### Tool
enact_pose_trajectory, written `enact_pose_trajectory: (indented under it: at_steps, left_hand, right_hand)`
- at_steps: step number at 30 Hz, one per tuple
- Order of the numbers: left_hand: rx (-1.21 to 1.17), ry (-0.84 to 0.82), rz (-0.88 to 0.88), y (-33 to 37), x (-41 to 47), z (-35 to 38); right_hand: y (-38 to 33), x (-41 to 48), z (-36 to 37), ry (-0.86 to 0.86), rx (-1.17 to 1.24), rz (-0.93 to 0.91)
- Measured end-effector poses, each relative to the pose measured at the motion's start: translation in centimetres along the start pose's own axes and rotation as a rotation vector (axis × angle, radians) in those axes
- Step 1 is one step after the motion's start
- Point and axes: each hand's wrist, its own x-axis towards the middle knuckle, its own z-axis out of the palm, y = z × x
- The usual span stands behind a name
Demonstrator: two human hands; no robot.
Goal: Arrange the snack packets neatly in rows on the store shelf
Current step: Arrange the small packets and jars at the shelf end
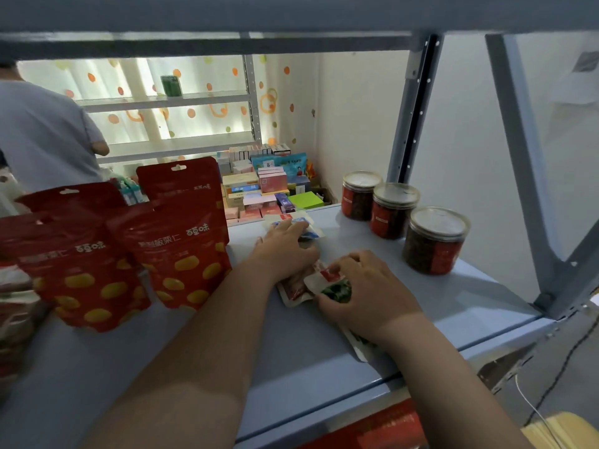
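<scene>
Small flat snack packets lie in a line on the blue-grey shelf. My left hand presses flat on a blue and white packet at the far end. A red and white packet lies between my hands. My right hand pinches a packet with green and red print, which overlaps the red one. Another packet peeks out under my right wrist. Tall red pouches with yellow spots stand in rows at the left.
Three clear jars with red labels stand in a diagonal row at the right, near the shelf's upright post. Behind the shelf are stacked coloured boxes and a person in a grey shirt at the left.
</scene>
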Motion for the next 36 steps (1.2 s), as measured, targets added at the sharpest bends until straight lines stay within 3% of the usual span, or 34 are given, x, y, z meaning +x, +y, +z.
enact_pose_trajectory:
  at_steps: [10,14,17,26,31,36]
  left_hand:
    - [-0.165,0.197,0.029,0.1,1.0,1.9]
    - [-0.16,0.213,0.061,-0.2,1.0,1.8]
    - [-0.077,0.222,0.102,-0.4,0.8,1.5]
    - [-0.116,0.21,0.041,-1.9,1.1,1.3]
    - [-0.062,0.2,0.063,-1.8,0.7,1.2]
    - [-0.008,0.135,0.087,-1.4,0.1,1.0]
  right_hand:
    - [-2.6,-1.6,0.8,-0.071,-0.01,0.055]
    - [-2.8,-1.8,0.7,-0.054,-0.054,-0.035]
    - [-3.1,-1.7,1.2,-0.147,-0.112,-0.101]
    - [-2.9,-1.1,1.4,-0.221,-0.148,-0.037]
    - [-3.0,-0.5,1.5,-0.173,-0.088,-0.055]
    - [-2.6,-2.0,0.3,-0.021,-0.058,0.004]
